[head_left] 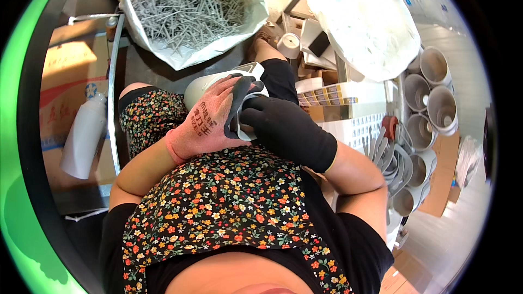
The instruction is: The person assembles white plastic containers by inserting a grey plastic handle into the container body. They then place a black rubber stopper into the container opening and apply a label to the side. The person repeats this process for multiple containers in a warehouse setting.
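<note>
Over my lap both gloved hands meet on a white hollow plastic piece (246,130) with an open, rounded end. My left hand (208,114), in a pink glove with dark fingertips, is closed around its left side. From the right, my right hand (289,130), in a black glove, has its fingers bent over the opening and partly inside it. What those fingertips touch is hidden. Just beyond the hands, a white rounded plastic body (204,85) lies across my thighs; I cannot tell whether it is joined to the held piece.
Ahead stands a white bag (163,57) full of thin grey sticks. Another white bag (368,27) is at the far right. Several pale cups (417,92) and grey curved handles (400,166) line the right side. A white bottle (84,136) lies by a cardboard box (71,84) at left.
</note>
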Tool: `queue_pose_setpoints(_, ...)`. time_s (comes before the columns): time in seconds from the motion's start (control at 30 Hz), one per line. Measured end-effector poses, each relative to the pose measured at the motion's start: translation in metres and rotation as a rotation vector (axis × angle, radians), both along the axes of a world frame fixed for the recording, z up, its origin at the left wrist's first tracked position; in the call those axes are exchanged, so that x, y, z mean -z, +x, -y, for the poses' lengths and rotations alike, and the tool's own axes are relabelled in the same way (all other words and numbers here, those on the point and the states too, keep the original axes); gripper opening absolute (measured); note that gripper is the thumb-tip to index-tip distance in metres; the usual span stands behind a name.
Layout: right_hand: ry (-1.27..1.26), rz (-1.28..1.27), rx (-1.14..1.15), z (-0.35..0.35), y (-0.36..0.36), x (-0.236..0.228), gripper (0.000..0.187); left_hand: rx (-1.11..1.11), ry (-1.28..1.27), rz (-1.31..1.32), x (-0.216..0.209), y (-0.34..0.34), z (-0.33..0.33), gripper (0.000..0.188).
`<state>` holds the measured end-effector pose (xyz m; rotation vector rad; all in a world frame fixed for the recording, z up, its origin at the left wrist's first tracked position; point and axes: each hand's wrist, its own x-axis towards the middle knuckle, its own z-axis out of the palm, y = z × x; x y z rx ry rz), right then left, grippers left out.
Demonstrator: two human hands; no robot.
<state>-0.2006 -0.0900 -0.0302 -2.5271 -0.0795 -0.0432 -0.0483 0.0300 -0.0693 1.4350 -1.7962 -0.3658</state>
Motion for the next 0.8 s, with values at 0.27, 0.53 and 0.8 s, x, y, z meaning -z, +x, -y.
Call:
queue_pose_setpoints(0.27, -0.095, -0.04, -0.162, 0.022, -0.035, 0.02, 0.017, 0.293, -0.004, 0.139, 0.0, -0.008, 0.037, 0.082)
queue_pose_setpoints(0.53, 0.08, 0.172, -0.062, 0.027, -0.066, 0.027, 0.009, 0.409, 0.039, 0.16, -0.027, -0.042, 0.061, 0.07)
queue_pose_setpoints(0.8, 0.209, 0.288, 0.088, -0.002, -0.083, 0.076, 0.012, 0.083, 0.31, -0.031, -0.038, 0.015, 0.067, 0.066)
